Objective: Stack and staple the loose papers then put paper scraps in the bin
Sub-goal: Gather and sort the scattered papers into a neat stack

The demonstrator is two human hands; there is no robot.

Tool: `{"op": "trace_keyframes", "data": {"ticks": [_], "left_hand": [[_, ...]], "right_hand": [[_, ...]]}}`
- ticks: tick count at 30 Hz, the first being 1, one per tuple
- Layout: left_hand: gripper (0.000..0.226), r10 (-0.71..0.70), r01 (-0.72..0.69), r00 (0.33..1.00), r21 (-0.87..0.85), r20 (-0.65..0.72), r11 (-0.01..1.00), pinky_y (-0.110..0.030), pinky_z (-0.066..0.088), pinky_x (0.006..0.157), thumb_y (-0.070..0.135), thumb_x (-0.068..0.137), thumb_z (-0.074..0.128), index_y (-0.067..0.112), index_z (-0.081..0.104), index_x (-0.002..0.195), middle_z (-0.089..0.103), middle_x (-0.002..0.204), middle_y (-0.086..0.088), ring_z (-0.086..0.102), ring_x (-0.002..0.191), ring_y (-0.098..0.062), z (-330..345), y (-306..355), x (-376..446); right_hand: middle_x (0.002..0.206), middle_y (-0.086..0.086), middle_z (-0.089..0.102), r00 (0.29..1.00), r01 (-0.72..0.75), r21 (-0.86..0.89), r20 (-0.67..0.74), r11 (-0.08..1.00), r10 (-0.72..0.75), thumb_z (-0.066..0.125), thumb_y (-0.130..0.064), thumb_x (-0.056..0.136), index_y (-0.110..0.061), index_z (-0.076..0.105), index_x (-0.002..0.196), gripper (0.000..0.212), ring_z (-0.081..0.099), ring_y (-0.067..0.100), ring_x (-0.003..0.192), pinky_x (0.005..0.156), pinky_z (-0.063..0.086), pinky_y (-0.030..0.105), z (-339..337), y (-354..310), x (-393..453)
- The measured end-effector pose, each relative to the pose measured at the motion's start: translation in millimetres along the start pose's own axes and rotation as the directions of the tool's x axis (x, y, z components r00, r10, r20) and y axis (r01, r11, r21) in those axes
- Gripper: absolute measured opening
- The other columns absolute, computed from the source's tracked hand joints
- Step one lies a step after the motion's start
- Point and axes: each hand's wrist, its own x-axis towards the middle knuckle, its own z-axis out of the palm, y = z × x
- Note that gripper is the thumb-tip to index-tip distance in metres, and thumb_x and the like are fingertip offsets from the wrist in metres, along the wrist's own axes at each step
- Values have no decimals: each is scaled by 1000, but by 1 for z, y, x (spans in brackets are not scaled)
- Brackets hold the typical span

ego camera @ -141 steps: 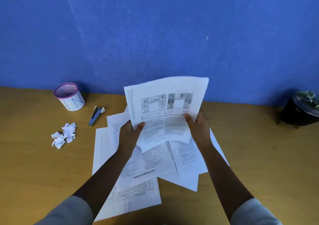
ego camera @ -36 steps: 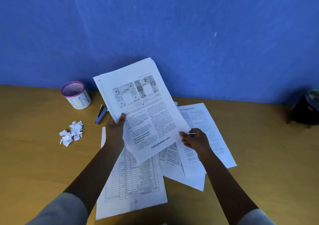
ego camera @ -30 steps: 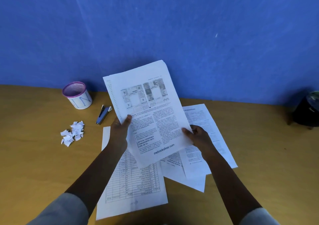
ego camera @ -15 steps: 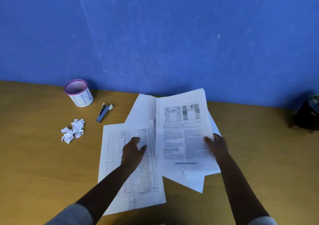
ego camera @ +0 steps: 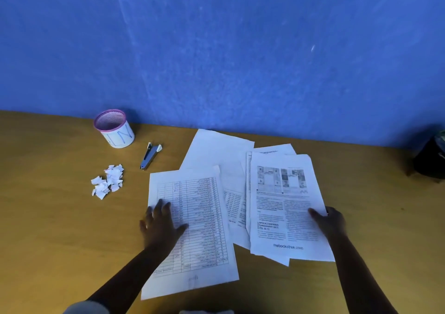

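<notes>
Head view: a blue wall (ego camera: 216, 48) fills the upper frame above a wooden table (ego camera: 48, 217). Loose papers (ego camera: 216, 154) spread across the lower centre, overlapping and unaligned. The left hand (ego camera: 160, 227) lies flat, fingers spread, pressing the table-printed sheet (ego camera: 204, 217); the right hand (ego camera: 330, 219) pinches the right edge of the illustrated sheets (ego camera: 284, 207), which rest on the pile. At centre left stand the pink-rimmed bin (ego camera: 115, 131), the stapler (ego camera: 149, 156) and, lowest, the paper scraps (ego camera: 108, 181), all apart from the papers. The sheets look light, limp and slippery against each other, so they are best squared by their edges and held near a corner for stapling. A second ago both hands held the illustrated sheets raised; now these lie on the table, and the left hand has let go.
</notes>
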Motion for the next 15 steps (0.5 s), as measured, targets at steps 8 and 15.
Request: {"op": "trace_keyframes", "data": {"ticks": [8,15], "left_hand": [[86,55,-55,998,-5,-29,998,-55,19,111,54,75,62,15,24,142,17,155,-7,11,142,-34,0,-1,-1],[82,81,-82,995,-20,-51,996,-53,15,113,51,79,59,15,23,143,16,155,-8,10,143,-34,6,-5,-3]], "right_hand": [[128,14,52,979,156,-176,-105,972,-176,70,-33,78,-15,45,127,58,50,33,117,94,44,45,24,-27,-46],[110,4,67,907,287,-70,342,955,-247,68,-39,80,-14,48,118,50,62,20,105,79,44,25,88,-63,-112]]}}
